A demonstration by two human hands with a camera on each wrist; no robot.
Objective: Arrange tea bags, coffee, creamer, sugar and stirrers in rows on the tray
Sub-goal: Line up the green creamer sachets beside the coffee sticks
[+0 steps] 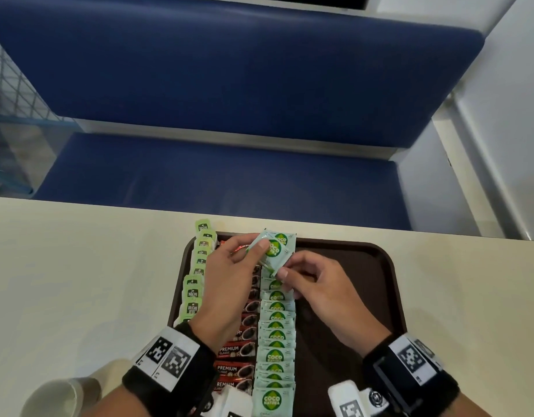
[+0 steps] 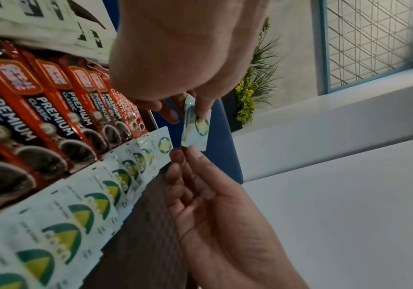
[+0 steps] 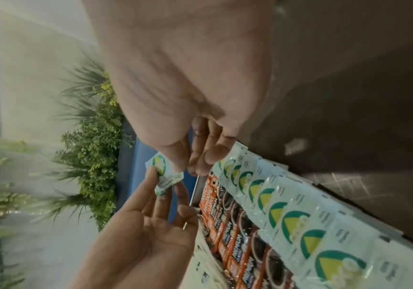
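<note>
A few sugar packets [image 1: 274, 249] are pinched in the left hand [image 1: 229, 284] above the tray [image 1: 365, 266]; the lowest is nipped by the right hand [image 1: 316, 291]. Rows of tea [image 1: 196, 266], coffee [image 1: 238, 353] and sugar [image 1: 276, 335] are laid below.

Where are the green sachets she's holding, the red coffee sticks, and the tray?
Held Coco sachets [image 1: 275, 249], head view: on the green logo of the front sachet.
Coffee sticks [image 2: 39, 109], left wrist view: on the "Premium Classic" lettering of one stick.
Tray [image 1: 350, 266], head view: on its bare brown floor, right half.
</note>
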